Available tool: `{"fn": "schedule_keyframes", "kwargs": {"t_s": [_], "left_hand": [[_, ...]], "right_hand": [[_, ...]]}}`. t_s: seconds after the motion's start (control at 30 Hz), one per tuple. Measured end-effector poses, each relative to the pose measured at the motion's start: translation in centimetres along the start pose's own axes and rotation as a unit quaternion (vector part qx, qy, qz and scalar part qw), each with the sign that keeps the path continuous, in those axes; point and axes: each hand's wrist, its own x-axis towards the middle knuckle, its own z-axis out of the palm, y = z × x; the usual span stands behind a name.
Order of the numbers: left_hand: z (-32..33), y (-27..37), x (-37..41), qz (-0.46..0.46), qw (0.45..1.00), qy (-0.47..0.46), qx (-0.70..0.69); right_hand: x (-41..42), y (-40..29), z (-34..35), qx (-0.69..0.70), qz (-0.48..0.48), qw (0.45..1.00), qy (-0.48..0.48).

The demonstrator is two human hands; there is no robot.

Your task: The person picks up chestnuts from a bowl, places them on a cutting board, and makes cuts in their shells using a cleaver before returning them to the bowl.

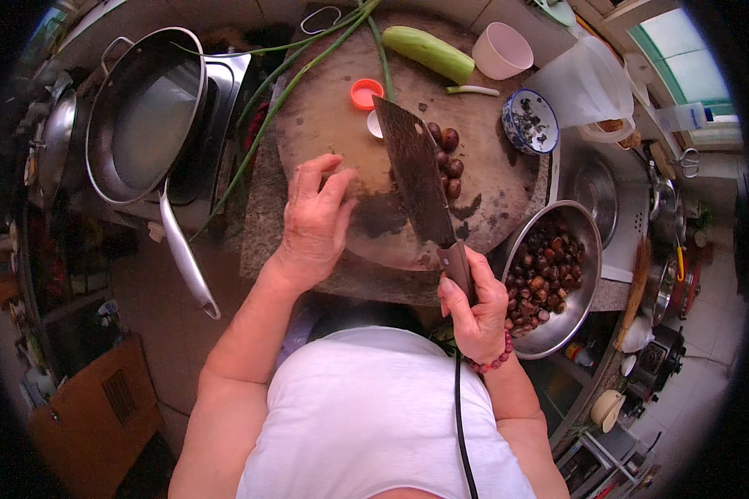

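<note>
My right hand (pixel 477 305) grips the dark handle of a broad cleaver (pixel 415 178), whose blade points away from me above a round wooden cutting board (pixel 499 212). Several chestnuts (pixel 450 140) lie on the board at the blade's right edge; the blade may hide more. Over the board's left front part is my left hand (pixel 318 209), fingers bent and apart, holding nothing. A steel bowl (pixel 590 299) with many chestnuts (pixel 540 280) stands right of the board. Near the cleaver's tip are an orange cap (pixel 367 93) and a partly hidden white one (pixel 374 124).
A long-handled pan (pixel 156 125) with cloudy liquid sits at the left. Long green onions (pixel 287 87) cross the board's left side. Farther back are a peeled green gourd (pixel 427 53), a pink bowl (pixel 503 51) and a blue-patterned bowl (pixel 530 121). A sink (pixel 590 187) is at the right.
</note>
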Motion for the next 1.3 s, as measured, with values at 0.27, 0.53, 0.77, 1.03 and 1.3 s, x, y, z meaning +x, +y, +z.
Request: {"fn": "schedule_keyframes", "kwargs": {"t_s": [0.27,0.53,0.77,1.03,1.3], "left_hand": [[0.4,-0.4,-0.1,0.032,0.998,-0.003,-0.059],[-0.7,-0.7,-0.4,0.04,0.998,0.004,0.038],[-0.7,-0.1,-0.8,0.008,1.0,0.012,-0.011],[-0.9,-1.6,-1.5,0.035,0.999,0.006,-0.001],[1.0,0.1,-2.8,0.041,0.998,-0.013,0.047]], "right_hand": [[0.1,-0.4,0.8,-0.016,0.001,1.0,-0.014],[-0.1,0.4,1.4,-0.031,-0.023,0.999,0.001],[-0.4,0.3,1.5,-0.042,-0.022,0.999,-0.003],[-0.4,0.4,1.7,-0.041,-0.03,0.999,0.0],[-0.5,-0.2,2.1,-0.051,-0.04,0.998,-0.008]]}}
